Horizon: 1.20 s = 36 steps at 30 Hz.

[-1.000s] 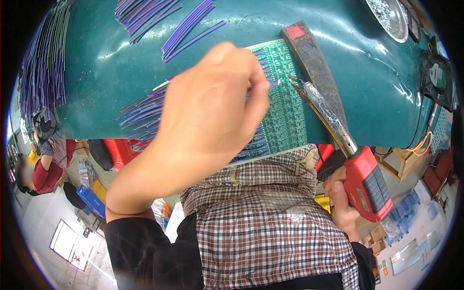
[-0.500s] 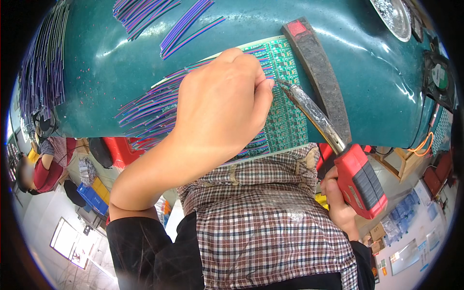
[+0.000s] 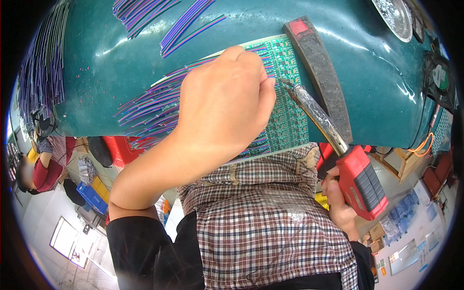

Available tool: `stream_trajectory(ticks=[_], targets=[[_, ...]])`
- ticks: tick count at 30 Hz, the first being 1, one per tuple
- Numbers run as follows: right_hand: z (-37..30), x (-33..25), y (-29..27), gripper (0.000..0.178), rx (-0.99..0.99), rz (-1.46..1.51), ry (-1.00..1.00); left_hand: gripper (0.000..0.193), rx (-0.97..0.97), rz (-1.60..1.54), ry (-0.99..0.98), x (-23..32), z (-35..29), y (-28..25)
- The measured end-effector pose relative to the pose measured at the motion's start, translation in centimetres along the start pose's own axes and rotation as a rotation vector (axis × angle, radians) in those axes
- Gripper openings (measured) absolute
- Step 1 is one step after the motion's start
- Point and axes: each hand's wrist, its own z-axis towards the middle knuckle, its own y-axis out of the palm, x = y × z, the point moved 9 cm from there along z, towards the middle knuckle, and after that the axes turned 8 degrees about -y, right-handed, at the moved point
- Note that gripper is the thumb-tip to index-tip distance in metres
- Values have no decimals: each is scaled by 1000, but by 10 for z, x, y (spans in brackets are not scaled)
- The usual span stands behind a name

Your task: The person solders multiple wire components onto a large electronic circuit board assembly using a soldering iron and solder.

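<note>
My left hand (image 3: 224, 99) is closed in a pinch over a green circuit board (image 3: 285, 113), thumb and forefinger together at coloured wires (image 3: 269, 76); its other fingers are mostly hidden. Many thin multicoloured wires (image 3: 150, 106) run left from the board, passing under my hand. My right hand (image 3: 338, 203) is wrapped round the red and black handle of a soldering iron (image 3: 360, 181). The iron's darkened metal barrel slants up and left across the board, its tip just right of my left thumb. I cannot tell whether the tip touches the board.
A dark bar with a red end (image 3: 321, 72) lies along the board's right edge. More wire bundles (image 3: 186, 24) lie at the back, and a large bunch (image 3: 43, 63) at far left. A metal dish (image 3: 394, 19) and a small fan (image 3: 439, 77) stand right. Another person (image 3: 46, 162) is at left.
The soldering iron's tip has shifted slightly right, away from my left thumb. My left hand has moved slightly to the right, still pinched.
</note>
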Motion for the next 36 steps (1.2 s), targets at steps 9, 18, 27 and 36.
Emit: stream_trajectory(ticks=[9, 18, 27, 36], targets=[[7, -3, 3, 24, 0, 72, -29, 21, 5, 12, 18, 2, 0, -1], [-3, -1, -3, 24, -6, -53, -1, 20, -6, 7, 14, 1, 1, -1], [3, -2, 1, 26, -31, -1, -41, 19, -12, -12, 13, 1, 1, -3], [-7, 3, -3, 26, -4, -39, 14, 19, -21, -14, 15, 0, 2, -2]])
